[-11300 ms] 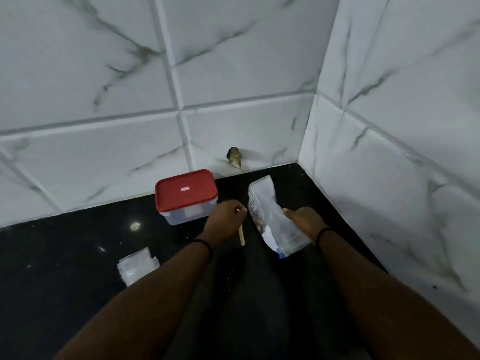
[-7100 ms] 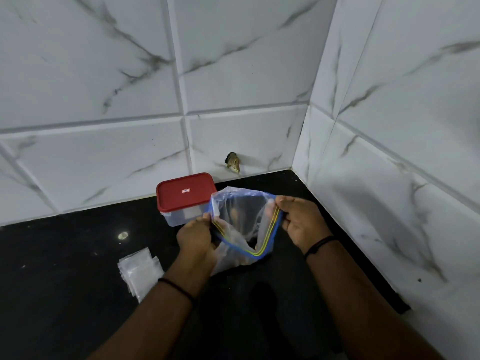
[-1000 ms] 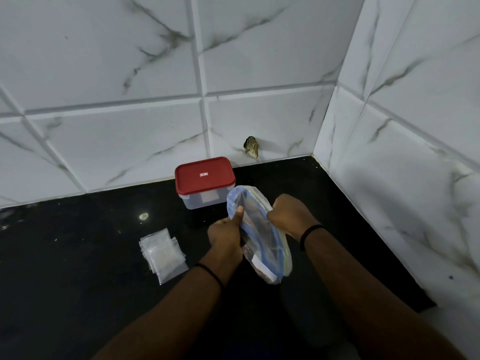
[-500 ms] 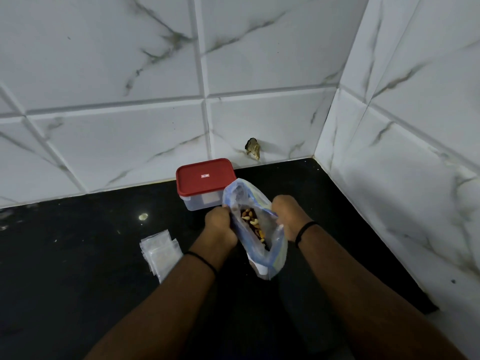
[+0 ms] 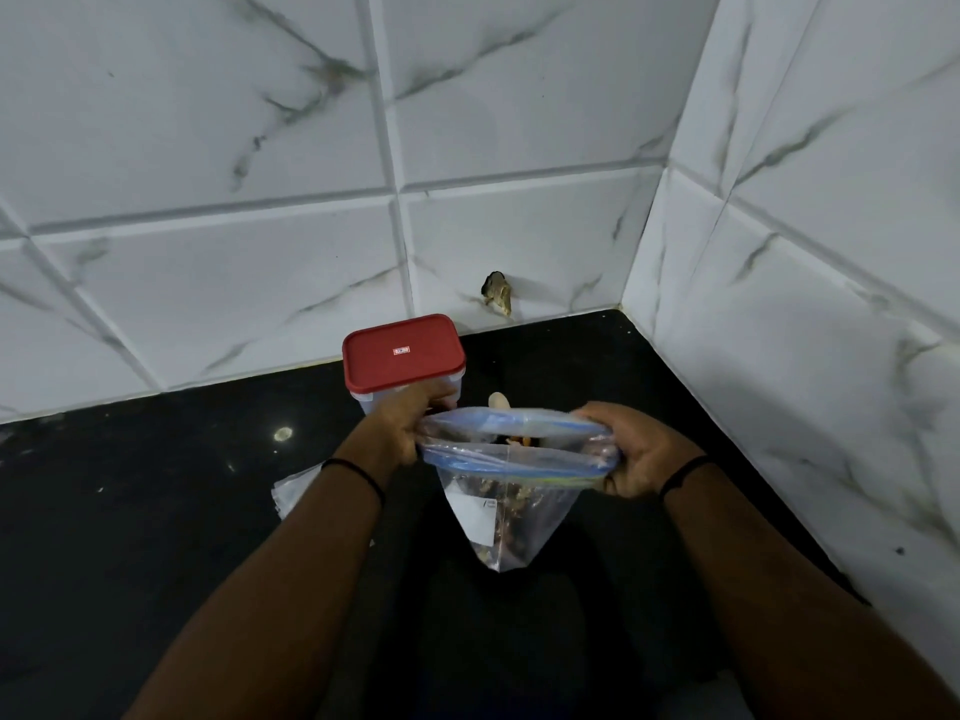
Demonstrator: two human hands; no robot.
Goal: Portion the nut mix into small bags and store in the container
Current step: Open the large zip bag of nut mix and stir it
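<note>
We hold the large zip bag above the worktop, one hand at each end of its mouth. The left hand pinches the left end of the zip strip; the right hand grips the right end, fingers curled round the rim. The mouth stands slightly parted, and the nut mix lies in the lower part of the bag, which hangs to a point.

To do this step well, we judge that we should draw the two ends toward each other so that the mouth bows open, and keep the rim level so that nothing spills.

The small bags lie on the worktop, partly hidden under the left forearm. The container, with its red lid on, stands just behind the left hand, near the tiled wall.
</note>
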